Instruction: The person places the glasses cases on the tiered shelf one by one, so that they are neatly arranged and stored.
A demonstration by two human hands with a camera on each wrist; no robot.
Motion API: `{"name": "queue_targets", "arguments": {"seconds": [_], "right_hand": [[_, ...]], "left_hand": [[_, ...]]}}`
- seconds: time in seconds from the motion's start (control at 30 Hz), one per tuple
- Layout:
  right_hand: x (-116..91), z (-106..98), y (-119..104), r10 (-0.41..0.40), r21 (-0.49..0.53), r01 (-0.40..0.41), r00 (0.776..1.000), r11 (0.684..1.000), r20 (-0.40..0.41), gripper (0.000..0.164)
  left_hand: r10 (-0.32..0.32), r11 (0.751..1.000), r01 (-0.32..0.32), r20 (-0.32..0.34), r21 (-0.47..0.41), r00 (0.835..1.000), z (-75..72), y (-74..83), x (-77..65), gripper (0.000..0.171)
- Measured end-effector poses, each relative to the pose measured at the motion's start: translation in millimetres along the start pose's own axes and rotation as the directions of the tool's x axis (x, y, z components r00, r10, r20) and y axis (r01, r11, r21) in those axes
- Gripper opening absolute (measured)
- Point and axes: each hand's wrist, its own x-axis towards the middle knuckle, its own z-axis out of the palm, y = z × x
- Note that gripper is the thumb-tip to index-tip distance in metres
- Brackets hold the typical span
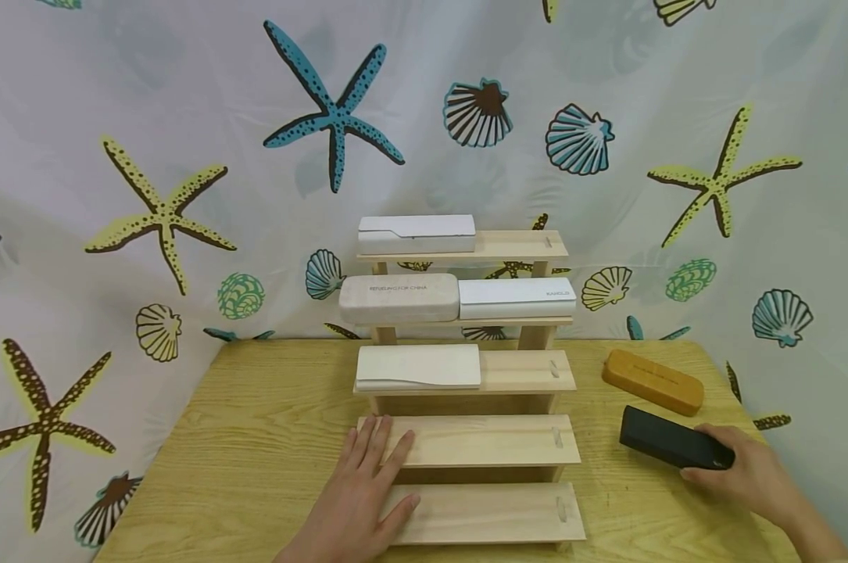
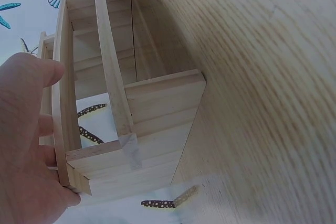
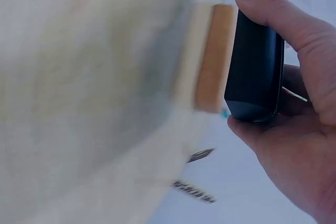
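My right hand grips a black glasses case by its near end, over the right side of the table. In the right wrist view the thumb lies along one side of the black case, with fingers on the other. Beyond it an orange-brown case lies on the table. With fingers spread and mostly straight, my left hand rests on the left end of the two lowest steps of a wooden tiered rack. The left wrist view shows that hand against the rack's edge.
White cases stand on the rack's upper tiers: one on top, one on the right beside a beige case, and one lower down. A curtain printed with starfish and shells hangs behind the wooden table.
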Motion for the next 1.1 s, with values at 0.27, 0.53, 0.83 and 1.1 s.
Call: {"name": "queue_targets", "arguments": {"seconds": [0.27, 0.53, 0.83, 1.1], "right_hand": [[3.3, -18.3, -38.0, -0.109, -0.005, 0.109, 0.992, 0.994, -0.065, 0.081], [5.2, -37.4, -64.7, -0.13, 0.004, 0.131, 0.99, 0.991, -0.058, 0.083], [8.8, -51.8, -80.7, -0.193, -0.002, 0.194, 0.976, 0.981, -0.103, 0.08], [17.0, -61.0, -101.6, -0.213, 0.001, 0.214, 0.972, 0.977, -0.102, 0.079]], "left_hand": [[0.006, 1.0, -0.006, -0.01, 0.001, 1.0, -0.1, 0.0, 0.2, 0.075], [-0.002, 1.0, 0.002, 0.0, -0.015, 1.0, -0.9, 0.4, 0.2, 0.075], [-0.03, 0.999, 0.031, 0.024, -0.036, 0.999, -1.1, 1.0, -0.7, 0.075], [-0.049, 0.998, 0.052, 0.05, -0.046, 0.998, -2.0, 1.6, -0.9, 0.075]]}}
